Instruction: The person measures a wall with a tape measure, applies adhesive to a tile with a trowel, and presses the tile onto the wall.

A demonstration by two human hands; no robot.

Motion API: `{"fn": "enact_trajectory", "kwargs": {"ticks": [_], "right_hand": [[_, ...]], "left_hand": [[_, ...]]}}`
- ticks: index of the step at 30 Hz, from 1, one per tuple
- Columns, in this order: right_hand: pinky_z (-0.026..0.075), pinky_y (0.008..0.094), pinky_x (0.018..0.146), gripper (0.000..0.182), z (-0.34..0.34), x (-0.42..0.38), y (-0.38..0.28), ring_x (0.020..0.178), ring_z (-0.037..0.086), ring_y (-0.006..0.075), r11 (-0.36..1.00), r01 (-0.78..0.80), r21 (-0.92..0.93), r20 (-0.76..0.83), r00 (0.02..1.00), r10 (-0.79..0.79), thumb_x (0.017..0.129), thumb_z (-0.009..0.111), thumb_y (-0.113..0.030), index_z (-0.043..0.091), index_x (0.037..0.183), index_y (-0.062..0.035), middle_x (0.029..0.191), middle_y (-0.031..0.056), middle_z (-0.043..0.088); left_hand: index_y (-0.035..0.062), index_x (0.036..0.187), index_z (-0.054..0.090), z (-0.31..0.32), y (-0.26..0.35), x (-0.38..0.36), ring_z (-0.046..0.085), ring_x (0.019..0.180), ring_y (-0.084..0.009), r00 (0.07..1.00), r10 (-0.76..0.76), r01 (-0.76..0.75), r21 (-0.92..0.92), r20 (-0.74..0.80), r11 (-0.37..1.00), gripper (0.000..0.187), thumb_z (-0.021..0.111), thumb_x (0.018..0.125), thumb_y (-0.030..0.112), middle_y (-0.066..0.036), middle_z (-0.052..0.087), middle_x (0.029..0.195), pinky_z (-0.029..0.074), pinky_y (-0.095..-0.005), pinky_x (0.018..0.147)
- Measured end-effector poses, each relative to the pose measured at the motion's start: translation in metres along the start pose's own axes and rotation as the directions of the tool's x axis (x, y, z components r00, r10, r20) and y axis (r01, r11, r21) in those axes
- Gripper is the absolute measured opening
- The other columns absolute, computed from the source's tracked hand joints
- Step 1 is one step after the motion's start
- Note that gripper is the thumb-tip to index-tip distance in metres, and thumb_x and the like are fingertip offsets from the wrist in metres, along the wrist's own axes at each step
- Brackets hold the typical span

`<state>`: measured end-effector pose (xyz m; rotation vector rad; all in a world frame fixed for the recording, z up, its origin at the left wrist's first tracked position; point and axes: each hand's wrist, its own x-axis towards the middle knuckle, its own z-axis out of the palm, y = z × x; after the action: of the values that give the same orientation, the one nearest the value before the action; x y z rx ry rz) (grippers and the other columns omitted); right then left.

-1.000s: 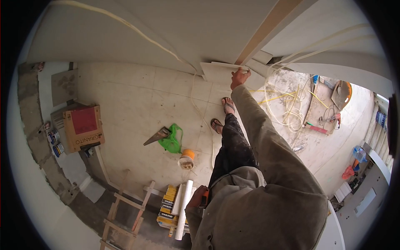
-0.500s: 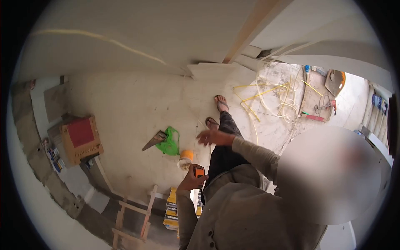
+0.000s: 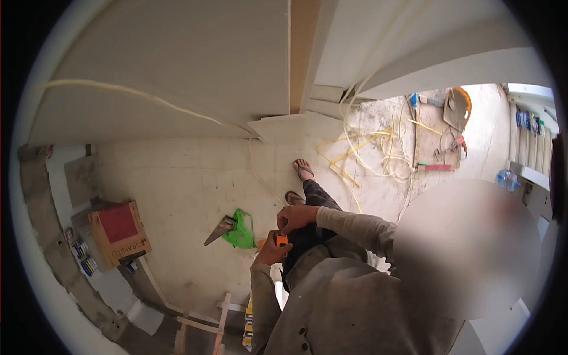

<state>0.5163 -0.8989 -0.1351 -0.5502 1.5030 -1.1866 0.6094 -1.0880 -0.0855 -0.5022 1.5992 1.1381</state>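
An orange and black tape measure (image 3: 281, 241) is held in my left hand (image 3: 270, 251), low in front of my waist. Right above it, my right hand (image 3: 296, 218) has its fingers bent together, with the fingertips at the top of the tape measure. What those fingertips grip is too small to make out. Below the hands are my dark trousers and my feet in sandals (image 3: 304, 170) on the tiled floor.
A handsaw (image 3: 219, 229) lies against a green bag (image 3: 241, 229) on the floor. A cardboard box (image 3: 120, 234) stands at the left, wooden frames (image 3: 223, 319) at the bottom. Loose hose (image 3: 387, 171) and a tray of tools (image 3: 431, 139) lie upper right. A large pale panel (image 3: 189, 65) rises ahead.
My right hand has come down from open in the air to the tape measure, and its fingers have closed. The view has shifted, so the floor items sit lower.
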Motion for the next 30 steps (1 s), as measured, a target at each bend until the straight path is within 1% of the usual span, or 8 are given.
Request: {"fn": "enact_trajectory", "kwargs": {"ticks": [6,9,12,16,22,25,29,30], "right_hand": [[0.048,0.0304,0.072,0.024,-0.042,-0.049,-0.158,0.08,0.061,0.0159,0.896,0.431,0.109,-0.328,0.866,-0.377,0.082,0.071,-0.016,0.059,0.1,-0.0042,0.091,0.0053,0.063],[0.047,0.0357,0.076,0.011,-0.033,-0.096,-0.27,0.088,0.056,0.0191,0.553,0.703,0.447,-0.346,0.706,-0.618,0.084,0.065,-0.011,0.054,0.083,-0.0061,0.094,0.0135,0.063],[0.034,0.0329,0.052,0.028,0.011,-0.11,-0.339,0.06,0.048,0.0198,0.279,0.772,0.572,-0.157,0.436,-0.886,0.083,0.065,-0.015,0.044,0.067,-0.006,0.067,0.0082,0.054],[0.033,0.0345,0.065,0.023,0.074,-0.116,-0.383,0.079,0.043,0.0174,0.2,0.627,0.753,0.132,0.155,-0.979,0.095,0.054,-0.027,0.041,0.082,-0.0127,0.099,0.0055,0.062],[0.034,0.032,0.065,0.027,0.273,-0.155,-0.375,0.078,0.042,0.0162,0.142,0.171,0.975,0.143,0.005,-0.99,0.099,0.048,-0.029,0.036,0.081,-0.0137,0.093,-0.0009,0.064],[0.035,0.0329,0.061,0.024,0.356,-0.216,-0.354,0.07,0.042,0.0157,0.251,0.04,0.967,0.243,0.147,-0.959,0.099,0.047,-0.024,0.035,0.081,-0.0136,0.085,-0.0032,0.062],[0.035,0.0332,0.057,0.022,0.46,-0.295,-0.312,0.062,0.041,0.0154,0.472,-0.129,0.872,0.484,0.084,-0.871,0.099,0.043,-0.02,0.035,0.079,-0.0129,0.075,-0.0029,0.058],[0.035,0.0331,0.057,0.022,0.483,-0.319,-0.303,0.062,0.041,0.0155,0.483,-0.195,0.854,0.501,0.056,-0.864,0.099,0.042,-0.02,0.036,0.079,-0.0129,0.074,-0.0028,0.057]], "left_hand": [[-0.0006,0.117,0.042,0.031,-0.091,-0.008,0.059,0.069,-0.0144,0.978,-0.063,-0.002,-0.311,-0.198,0.95,0.059,0.076,0.076,0.025,-0.008,0.056,0.088,0.052,-0.0295,0.064],[-0.0017,0.115,0.044,0.062,-0.188,-0.004,0.06,0.075,-0.0159,0.898,-0.128,-0.064,-0.412,-0.421,0.909,0.062,0.079,0.072,0.026,-0.009,0.058,0.09,0.052,-0.031,0.068],[-0.0016,0.111,0.046,0.107,-0.255,-0.022,0.06,0.087,-0.0191,0.792,-0.286,-0.015,-0.486,-0.539,0.874,0.063,0.081,0.068,0.03,-0.012,0.06,0.096,0.051,-0.0351,0.074],[-0.0019,0.112,0.046,0.177,-0.276,-0.057,0.06,0.09,-0.0216,0.693,-0.454,-0.054,-0.668,-0.561,0.742,0.065,0.08,0.069,0.033,-0.014,0.061,0.099,0.051,-0.0363,0.076],[-0.0033,0.116,0.046,0.381,-0.295,-0.068,0.063,0.085,-0.022,0.495,-0.697,-0.477,-0.833,-0.518,0.28,0.066,0.078,0.071,0.034,-0.014,0.063,0.098,0.052,-0.0357,0.075],[-0.003,0.115,0.047,0.507,-0.284,-0.054,0.059,0.087,-0.0179,0.488,-0.805,-0.463,-0.882,-0.336,0.088,0.064,0.08,0.072,0.031,-0.011,0.06,0.098,0.051,-0.0335,0.075],[-0.0009,0.105,0.057,0.667,-0.269,-0.009,0.061,0.081,-0.0157,0.512,-0.859,-0.46,-0.837,0.022,-0.295,0.05,0.077,0.071,0.03,-0.009,0.065,0.093,0.051,-0.0315,0.069],[0.0007,0.102,0.058,0.703,-0.261,0.002,0.062,0.08,-0.0158,0.574,-0.819,-0.627,-0.645,-0.002,-0.438,0.048,0.078,0.07,0.03,-0.009,0.065,0.092,0.051,-0.0327,0.067]]}}
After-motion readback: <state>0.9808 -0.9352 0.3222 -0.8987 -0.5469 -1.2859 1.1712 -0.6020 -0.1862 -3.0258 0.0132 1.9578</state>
